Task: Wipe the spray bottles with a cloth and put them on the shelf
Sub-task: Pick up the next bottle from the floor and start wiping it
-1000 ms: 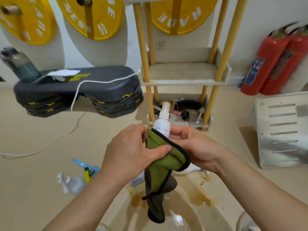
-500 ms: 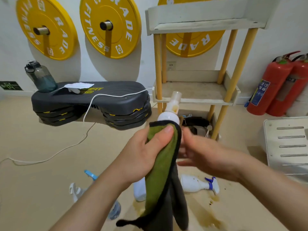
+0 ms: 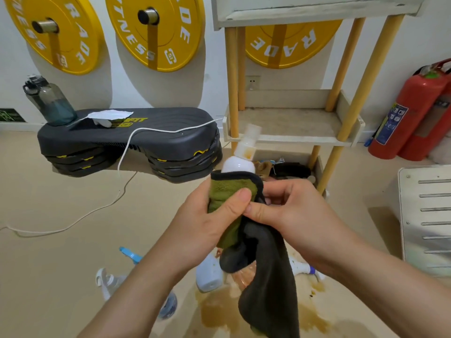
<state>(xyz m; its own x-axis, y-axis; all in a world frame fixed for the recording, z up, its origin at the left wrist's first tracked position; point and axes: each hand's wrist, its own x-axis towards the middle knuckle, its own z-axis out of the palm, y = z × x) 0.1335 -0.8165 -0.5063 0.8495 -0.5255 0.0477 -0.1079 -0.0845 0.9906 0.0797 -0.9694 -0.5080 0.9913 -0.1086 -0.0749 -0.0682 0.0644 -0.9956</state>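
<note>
Step in hand: The spray bottle (image 3: 240, 164) is being wiped, its body being enclosed by the cloth (image 3: 227, 191).
Left-hand grip: The left hand (image 3: 214, 220) is being closed round the green face of the cloth, with the thumb being pressed on top and the bottle body inside the wrap.
Right-hand grip: The right hand (image 3: 292, 211) is being kept narrow, fingers curled, the cloth's dark edge being pinched just beside the left thumb. Whether the bottle itself is being gripped underneath cannot be told.
Bottle position: It is being held in the air between both hands. Only the white shoulder and cap are being left exposed above the cloth.
Long axis: It is being kept near upright, the cap being tilted slightly right and away.
Governing relation: The shelf (image 3: 292, 139) is being faced directly; its middle tier lies beyond and above the grips. The right hand is judged nearer to it.
Outstanding: Further bottles (image 3: 210, 276) are being left on the floor beside a brown spill (image 3: 219, 311).
</note>
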